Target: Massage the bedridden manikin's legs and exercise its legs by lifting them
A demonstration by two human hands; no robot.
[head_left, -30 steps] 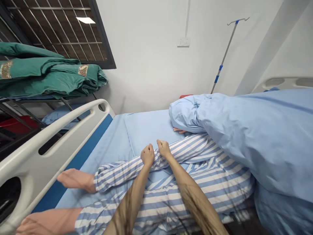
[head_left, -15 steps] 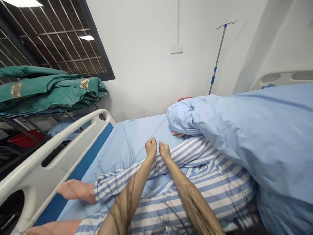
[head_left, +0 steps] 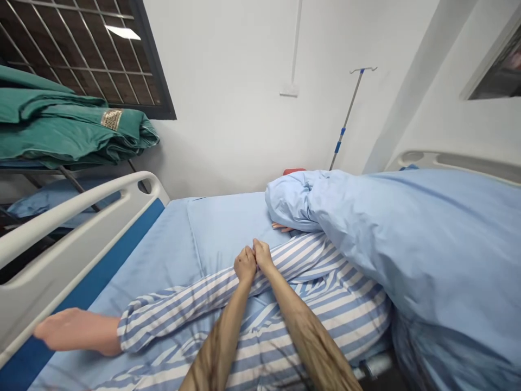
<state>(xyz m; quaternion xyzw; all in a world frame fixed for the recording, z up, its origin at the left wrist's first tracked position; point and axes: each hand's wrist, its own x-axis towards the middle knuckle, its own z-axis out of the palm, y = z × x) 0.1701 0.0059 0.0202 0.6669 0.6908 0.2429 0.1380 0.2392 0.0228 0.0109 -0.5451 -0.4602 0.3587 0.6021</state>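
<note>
Left hand point(head_left: 245, 264) and right hand point(head_left: 262, 255) sit side by side, touching each other, on a blue-and-white striped trouser leg point(head_left: 191, 293) of a person lying on a bed. Fingers point(head_left: 260, 247) on both hands are curled closed; can't tell if they pinch the cloth. Bare foot point(head_left: 77, 330) sticks out of the cuff, near the bed rail point(head_left: 69, 239). Blue quilt point(head_left: 407, 255) lies to the right, over a blue sheet point(head_left: 228, 222). Green folded cloth point(head_left: 61, 130) sits on a rack beyond the rail; IV pole point(head_left: 345, 119) stands by the wall.
</note>
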